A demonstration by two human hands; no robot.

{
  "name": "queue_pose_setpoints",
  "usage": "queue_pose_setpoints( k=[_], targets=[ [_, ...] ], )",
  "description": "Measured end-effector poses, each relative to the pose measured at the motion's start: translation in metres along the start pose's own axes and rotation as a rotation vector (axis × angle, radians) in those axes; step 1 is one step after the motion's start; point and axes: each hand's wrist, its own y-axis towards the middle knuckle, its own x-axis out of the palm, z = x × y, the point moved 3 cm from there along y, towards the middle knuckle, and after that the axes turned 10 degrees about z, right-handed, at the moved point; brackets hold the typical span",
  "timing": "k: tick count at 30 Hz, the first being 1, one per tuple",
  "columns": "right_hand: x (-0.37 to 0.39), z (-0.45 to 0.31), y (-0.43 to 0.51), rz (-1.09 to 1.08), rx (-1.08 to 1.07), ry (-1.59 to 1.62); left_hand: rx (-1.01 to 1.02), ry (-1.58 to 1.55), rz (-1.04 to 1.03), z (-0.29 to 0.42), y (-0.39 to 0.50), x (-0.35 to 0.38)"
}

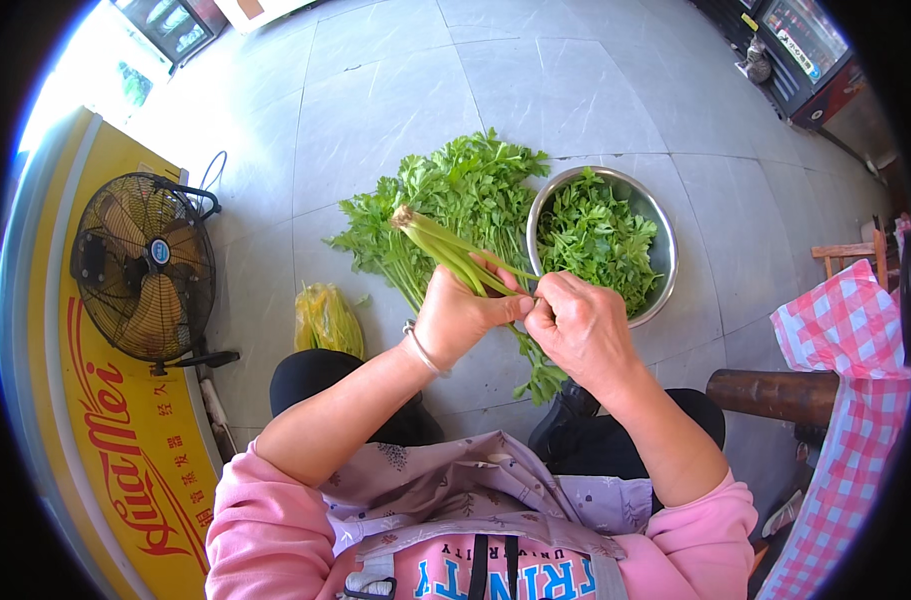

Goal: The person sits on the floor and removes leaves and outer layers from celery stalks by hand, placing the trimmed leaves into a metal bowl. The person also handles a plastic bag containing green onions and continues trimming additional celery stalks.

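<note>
My left hand point(466, 300) is closed around a bunch of green celery stalks point(440, 247), its pale root end pointing up and left, its leaves hanging below my hands. Close beside it, my right hand point(579, 319) pinches a thin stalk at the bunch's right side. Beyond my hands a large pile of leafy celery point(463, 184) lies on the grey tiled floor. To its right stands a round stainless steel bowl point(670, 262) holding loose celery leaves point(594, 232).
A yellow plastic bag point(328, 319) with contents lies near my left knee. A black floor fan point(144, 266) stands at the left by a yellow cabinet point(147, 450). At the right are a checked cloth point(845, 450) and a brown cylindrical piece point(770, 397). A cat point(757, 61) sits far right.
</note>
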Motion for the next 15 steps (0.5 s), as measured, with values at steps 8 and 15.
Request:
queue_pose_setpoints(
  k=[8, 15],
  targets=[
    [0.005, 0.03, 0.007, 0.133, 0.461, 0.201, 0.02, -0.211, 0.07, 0.018, -0.001, 0.008],
    [-0.031, 0.035, 0.016, 0.222, 0.488, 0.421, -0.073, -0.238, 0.214, 0.03, -0.002, -0.022]
  ],
)
